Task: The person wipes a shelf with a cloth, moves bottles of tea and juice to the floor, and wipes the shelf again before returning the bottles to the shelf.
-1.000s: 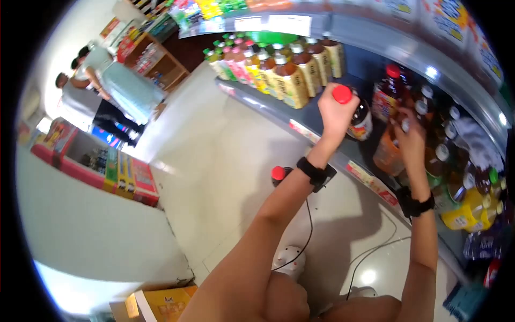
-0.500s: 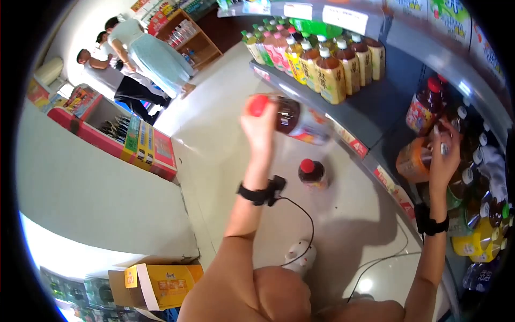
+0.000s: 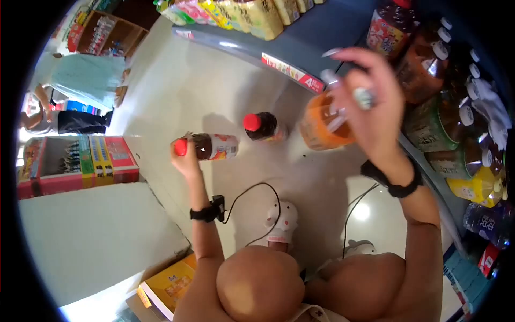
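My left hand point(image 3: 186, 161) is closed around the red-capped neck of a dark drink bottle point(image 3: 217, 146), which points to the right low over the floor. Fingers of my right hand point(image 3: 378, 107) grip the upper part of a large bottle with an orange label point(image 3: 324, 124), out in front of the shelf edge; its cap is hidden behind the hand. Between the two stands another red-capped dark drink bottle point(image 3: 262, 127) on the tiled floor point(image 3: 188, 86).
A grey shelf point(image 3: 311, 45) curves along the right, holding rows of bottles, a red-capped one point(image 3: 391, 29) and yellow ones point(image 3: 475, 189) among them. Thin cables run from both wristbands. A yellow carton point(image 3: 171, 282) sits lower left. People point(image 3: 86, 75) stand at upper left.
My right hand has lifted the orange-labelled bottle off the shelf and moved it left. My left hand has lowered its bottle leftward and down. The whole view has shifted as my head turned.
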`<act>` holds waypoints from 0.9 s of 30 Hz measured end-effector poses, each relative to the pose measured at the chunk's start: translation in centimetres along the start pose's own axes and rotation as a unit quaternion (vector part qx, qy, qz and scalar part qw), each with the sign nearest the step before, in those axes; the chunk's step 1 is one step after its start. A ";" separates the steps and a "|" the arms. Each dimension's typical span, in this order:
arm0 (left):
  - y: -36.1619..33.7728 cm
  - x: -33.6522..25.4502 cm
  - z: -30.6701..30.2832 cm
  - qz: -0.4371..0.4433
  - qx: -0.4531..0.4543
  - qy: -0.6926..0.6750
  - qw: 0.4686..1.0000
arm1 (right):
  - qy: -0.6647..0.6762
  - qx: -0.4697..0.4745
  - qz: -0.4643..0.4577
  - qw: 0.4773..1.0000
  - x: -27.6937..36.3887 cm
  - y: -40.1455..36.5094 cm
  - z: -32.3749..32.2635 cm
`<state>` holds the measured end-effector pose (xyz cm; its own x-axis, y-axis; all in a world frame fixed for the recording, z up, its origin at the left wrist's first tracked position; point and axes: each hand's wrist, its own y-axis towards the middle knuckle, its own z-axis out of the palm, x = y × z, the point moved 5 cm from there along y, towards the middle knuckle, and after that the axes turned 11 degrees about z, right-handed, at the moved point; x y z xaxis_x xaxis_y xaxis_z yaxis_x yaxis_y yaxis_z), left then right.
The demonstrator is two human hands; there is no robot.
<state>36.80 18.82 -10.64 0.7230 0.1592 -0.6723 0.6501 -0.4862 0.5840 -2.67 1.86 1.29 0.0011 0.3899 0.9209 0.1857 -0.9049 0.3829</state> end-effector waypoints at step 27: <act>-8.3 -0.7 3.5 -0.033 0.142 -0.160 0.976 | -0.091 0.366 -0.290 0.880 -10.8 -11.4 18.9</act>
<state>30.07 19.77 -16.62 0.5419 -0.0558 -0.8386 0.5694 -0.7095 0.4152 13.80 11.20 -14.40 -0.1573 0.8305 0.5343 0.7904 -0.2185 0.5723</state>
